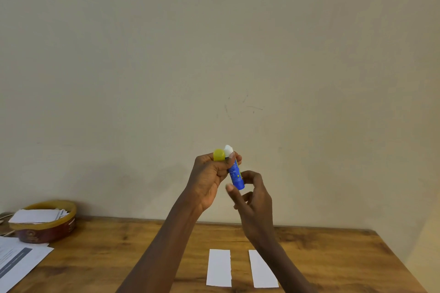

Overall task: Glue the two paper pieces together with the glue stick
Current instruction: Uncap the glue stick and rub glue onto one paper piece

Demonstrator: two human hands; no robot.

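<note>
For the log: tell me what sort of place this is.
Probably a home or office desk: a wooden table against a plain wall, printed sheets, and a tin of paper slips.

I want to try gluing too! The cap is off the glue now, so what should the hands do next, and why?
Probably bring the glue stick down to one paper strip and rub. Its white tip is already out, the left hand holds both stick and yellow cap, and both strips lie bare on the table.
</note>
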